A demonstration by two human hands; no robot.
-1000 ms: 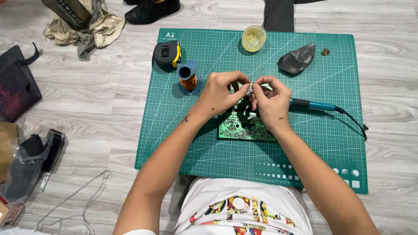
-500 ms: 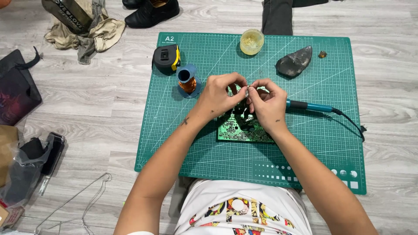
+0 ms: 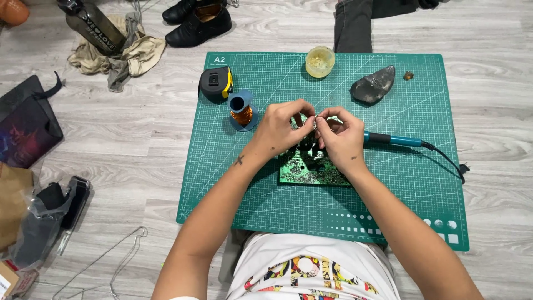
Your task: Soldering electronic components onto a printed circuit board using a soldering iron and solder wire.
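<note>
1. Circuit board point(image 3: 311, 166) — green, crowded with small parts — is lying flat on the green cutting mat point(image 3: 388, 194) on the floor, a little toward 6 o'clock from the mat's middle, directly under both hands.
2. Left hand point(image 3: 280, 125) and right hand point(image 3: 341, 139) are meeting above the board's 12 o'clock edge; their fingertips are pinching a small silvery piece point(image 3: 314, 121) between them — what kind of piece it is, I cannot tell.
3. From the fingers, the board is lying toward 6 o'clock and just below; its long axis is running from 9 to 3 o'clock. Both hands are about equally near, the right one covering more of it.
4. Soldering iron point(image 3: 391, 140), with a teal handle, is lying at 3 o'clock just beside the right hand, pointing toward the board, its cord trailing off to 3 o'clock.
5. Copper wire spool point(image 3: 242, 114) is standing at 9 o'clock from the left hand, near but apart; a tape measure point(image 3: 215, 84) is sitting at 10 o'clock beyond it.
6. Small glass jar point(image 3: 320, 61) and a dark grey lump point(image 3: 373, 86) are resting toward 12 and 1 o'clock, well apart from the fingers.
</note>
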